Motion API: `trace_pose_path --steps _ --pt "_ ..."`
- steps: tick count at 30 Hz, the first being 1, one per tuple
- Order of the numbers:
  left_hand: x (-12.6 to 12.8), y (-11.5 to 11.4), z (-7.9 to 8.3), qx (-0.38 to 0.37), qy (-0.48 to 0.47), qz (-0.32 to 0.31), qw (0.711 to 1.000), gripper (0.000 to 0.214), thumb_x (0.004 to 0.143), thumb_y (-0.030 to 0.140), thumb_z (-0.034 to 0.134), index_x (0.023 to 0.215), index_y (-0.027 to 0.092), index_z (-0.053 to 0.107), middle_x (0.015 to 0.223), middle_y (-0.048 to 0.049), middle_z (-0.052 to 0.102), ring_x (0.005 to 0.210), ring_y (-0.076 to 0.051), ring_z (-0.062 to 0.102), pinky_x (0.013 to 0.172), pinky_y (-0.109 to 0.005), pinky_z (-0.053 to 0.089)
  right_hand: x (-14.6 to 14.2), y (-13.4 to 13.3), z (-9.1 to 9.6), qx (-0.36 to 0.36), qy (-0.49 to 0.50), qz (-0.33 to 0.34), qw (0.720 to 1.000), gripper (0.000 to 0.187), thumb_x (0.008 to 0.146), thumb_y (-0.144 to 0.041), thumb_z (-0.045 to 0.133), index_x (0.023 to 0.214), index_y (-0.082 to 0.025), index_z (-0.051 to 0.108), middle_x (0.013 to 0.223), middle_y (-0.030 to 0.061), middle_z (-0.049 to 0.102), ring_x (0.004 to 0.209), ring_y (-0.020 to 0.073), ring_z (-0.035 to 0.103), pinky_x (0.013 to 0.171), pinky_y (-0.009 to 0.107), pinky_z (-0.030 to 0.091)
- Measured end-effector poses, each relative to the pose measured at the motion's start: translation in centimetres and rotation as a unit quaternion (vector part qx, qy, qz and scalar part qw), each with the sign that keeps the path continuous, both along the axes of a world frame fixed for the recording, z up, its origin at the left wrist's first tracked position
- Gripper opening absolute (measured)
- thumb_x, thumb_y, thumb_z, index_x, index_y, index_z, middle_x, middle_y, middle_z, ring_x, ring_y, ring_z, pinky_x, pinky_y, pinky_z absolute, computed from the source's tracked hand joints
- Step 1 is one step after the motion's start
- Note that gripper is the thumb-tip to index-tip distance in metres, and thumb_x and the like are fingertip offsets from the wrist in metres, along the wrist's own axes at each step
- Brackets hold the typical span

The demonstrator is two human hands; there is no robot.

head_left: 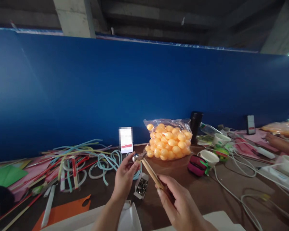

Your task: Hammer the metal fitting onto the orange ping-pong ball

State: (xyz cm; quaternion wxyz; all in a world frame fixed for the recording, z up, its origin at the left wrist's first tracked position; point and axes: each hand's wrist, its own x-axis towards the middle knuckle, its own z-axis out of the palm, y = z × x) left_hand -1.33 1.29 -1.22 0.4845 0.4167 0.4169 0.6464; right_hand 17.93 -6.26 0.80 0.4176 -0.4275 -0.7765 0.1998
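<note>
My left hand [125, 175] is closed in a pinch on a small shiny silver, rounded metal piece [135, 157]. My right hand [175, 200] grips the lower end of a light wooden stick [151, 171], which slants up and left. The stick's upper end meets a small brownish piece [141, 156] close to my left fingertips; I cannot tell whether they are joined. Below, between my hands, stands a small open white box [137, 194] with several dark, shiny metal pieces [142, 185] inside.
A clear bag of orange balls [168, 141] stands behind my hands, near a lit phone [126, 141]. Tubes and straws [74, 166] crowd the left. At right lie a magenta pouch [197, 166], a paper cup [209, 158], cables [227, 192] and another person's hand [280, 144].
</note>
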Motion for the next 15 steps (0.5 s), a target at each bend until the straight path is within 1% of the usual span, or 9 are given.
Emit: trace_pose_path --steps 3,6,9,12,15 --pt "-0.02 0.07 -0.12 0.003 0.004 0.009 1.000 0.057 0.069 0.037 0.077 0.121 0.017 0.063 0.090 -0.0065 0.071 0.077 -0.017 0.066 0.076 -0.029 0.052 0.02 0.02 0.07 0.001 -0.010 -0.008 1.000 0.031 0.092 -0.019 0.050 0.122 -0.023 0.051 0.109 0.0078 0.068 0.094 0.0211 0.066 0.083 0.029 0.053" --pt "-0.04 0.21 -0.20 0.002 0.012 0.014 1.000 0.057 0.069 0.037 0.077 0.120 0.017 0.063 0.089 -0.0066 0.071 0.075 -0.016 0.065 0.075 -0.029 0.052 0.04 0.05 0.15 0.011 0.001 -0.004 1.000 0.032 0.092 -0.019 0.050 0.124 -0.023 0.050 0.112 0.0084 0.067 0.098 0.0212 0.065 0.086 0.030 0.052" --pt "-0.01 0.30 -0.25 0.005 0.016 0.016 1.000 0.056 0.068 0.036 0.077 0.119 0.017 0.064 0.086 -0.0058 0.071 0.073 -0.015 0.065 0.074 -0.028 0.052 0.03 0.14 0.12 0.010 -0.009 -0.010 1.000 0.032 0.092 -0.018 0.049 0.123 -0.023 0.051 0.110 0.0083 0.067 0.096 0.0221 0.066 0.084 0.032 0.053" --pt "0.09 0.20 -0.05 -0.004 -0.009 0.018 1.000 0.056 0.066 0.035 0.079 0.118 0.017 0.065 0.084 -0.0052 0.071 0.073 -0.015 0.065 0.074 -0.029 0.052 0.00 0.16 0.06 0.010 -0.013 -0.015 1.000 0.031 0.091 -0.018 0.049 0.122 -0.024 0.052 0.107 0.0078 0.068 0.094 0.0227 0.066 0.082 0.033 0.054" --pt "0.14 -0.06 0.44 -0.014 -0.050 0.014 0.999 0.056 0.066 0.033 0.080 0.118 0.018 0.065 0.090 -0.0053 0.071 0.074 -0.015 0.066 0.076 -0.028 0.053 0.03 -0.03 0.17 0.026 0.017 -0.004 1.000 0.033 0.092 -0.020 0.049 0.124 -0.023 0.050 0.110 0.0092 0.067 0.097 0.0229 0.066 0.085 0.033 0.054"
